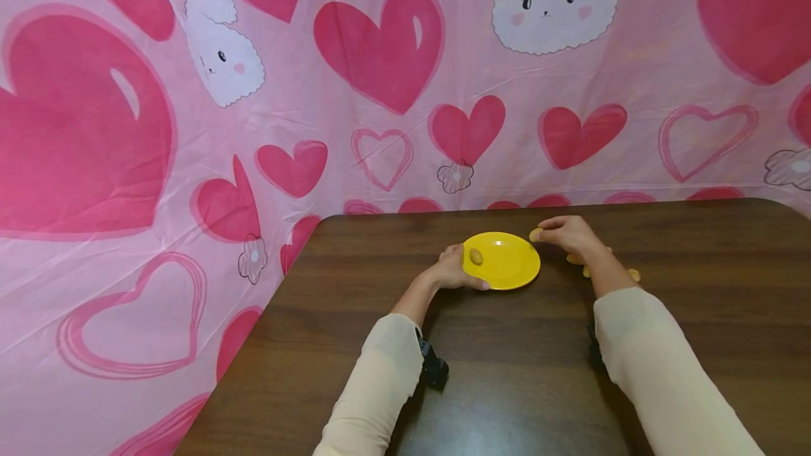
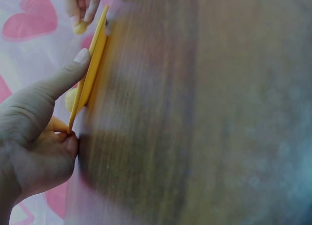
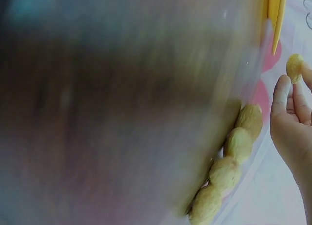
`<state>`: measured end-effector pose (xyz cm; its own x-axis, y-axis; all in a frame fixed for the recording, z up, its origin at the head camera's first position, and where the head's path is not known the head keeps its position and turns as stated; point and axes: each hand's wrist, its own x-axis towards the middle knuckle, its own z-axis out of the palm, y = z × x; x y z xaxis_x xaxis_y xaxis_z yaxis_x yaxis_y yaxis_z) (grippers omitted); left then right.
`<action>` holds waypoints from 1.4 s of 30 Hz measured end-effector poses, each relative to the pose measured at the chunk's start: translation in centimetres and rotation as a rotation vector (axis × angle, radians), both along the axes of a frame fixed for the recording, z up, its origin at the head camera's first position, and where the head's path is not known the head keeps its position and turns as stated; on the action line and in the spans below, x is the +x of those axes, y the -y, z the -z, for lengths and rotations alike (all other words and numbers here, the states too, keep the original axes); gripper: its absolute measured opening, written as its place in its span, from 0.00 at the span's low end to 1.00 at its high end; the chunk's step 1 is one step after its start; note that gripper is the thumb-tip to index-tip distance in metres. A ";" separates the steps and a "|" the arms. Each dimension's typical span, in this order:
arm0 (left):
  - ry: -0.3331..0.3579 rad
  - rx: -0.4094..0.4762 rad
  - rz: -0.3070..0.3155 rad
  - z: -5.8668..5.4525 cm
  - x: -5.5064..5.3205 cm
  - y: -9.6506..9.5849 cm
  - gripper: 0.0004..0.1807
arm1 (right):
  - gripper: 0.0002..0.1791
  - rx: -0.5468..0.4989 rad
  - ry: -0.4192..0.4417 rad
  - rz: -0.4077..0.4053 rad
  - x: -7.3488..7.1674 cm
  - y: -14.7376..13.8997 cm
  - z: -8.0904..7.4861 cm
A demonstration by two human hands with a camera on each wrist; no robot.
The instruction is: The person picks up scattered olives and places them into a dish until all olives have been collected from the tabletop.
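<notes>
A round yellow plate (image 1: 503, 266) is at the far part of the table. My left hand (image 1: 451, 269) grips its left edge; in the left wrist view the thumb (image 2: 73, 71) lies on the rim and the fingers are bent at the edge. One small tan oval lump (image 1: 476, 257), like a small potato, lies on the plate near that hand. Just off the plate's right rim, my right hand (image 1: 570, 234) pinches another tan lump (image 3: 294, 68) between thumb and fingertips, raised above the table in the right wrist view.
Several more rough-skinned tan lumps (image 3: 224, 173) lie in a row on the brown wooden table (image 1: 507, 371), right of the plate and partly hidden by my right forearm. Behind the table hangs a pink cloth (image 1: 393, 160) with hearts and rabbit faces.
</notes>
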<state>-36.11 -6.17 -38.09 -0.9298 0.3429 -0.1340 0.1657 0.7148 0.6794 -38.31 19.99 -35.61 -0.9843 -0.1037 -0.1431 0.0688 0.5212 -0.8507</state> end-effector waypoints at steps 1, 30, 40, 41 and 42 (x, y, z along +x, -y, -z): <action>0.001 -0.002 -0.003 0.0 0.0 0.0 0.50 | 0.34 0.005 -0.010 -0.002 -0.1 0.2 0.0; -0.017 -0.033 0.027 -0.1 -0.2 0.1 0.48 | 0.25 0.031 -0.020 -0.080 -1.4 6.2 0.3; -0.022 -0.050 0.029 0.0 -0.2 0.1 0.50 | 0.23 0.074 -0.036 -0.130 -1.7 7.6 0.4; -0.022 -0.047 0.028 0.0 -0.3 0.1 0.50 | 0.23 0.078 -0.046 -0.138 -1.8 7.7 0.6; -0.022 -0.047 0.029 0.0 -0.3 0.1 0.50 | 0.23 0.084 -0.056 -0.145 -1.9 7.8 0.6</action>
<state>-36.40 -6.30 -38.14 -0.9224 0.3634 -0.1307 0.2010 0.7407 0.6410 -40.19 12.20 -36.26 -0.9666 -0.2353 -0.1021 -0.0589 0.5913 -0.8043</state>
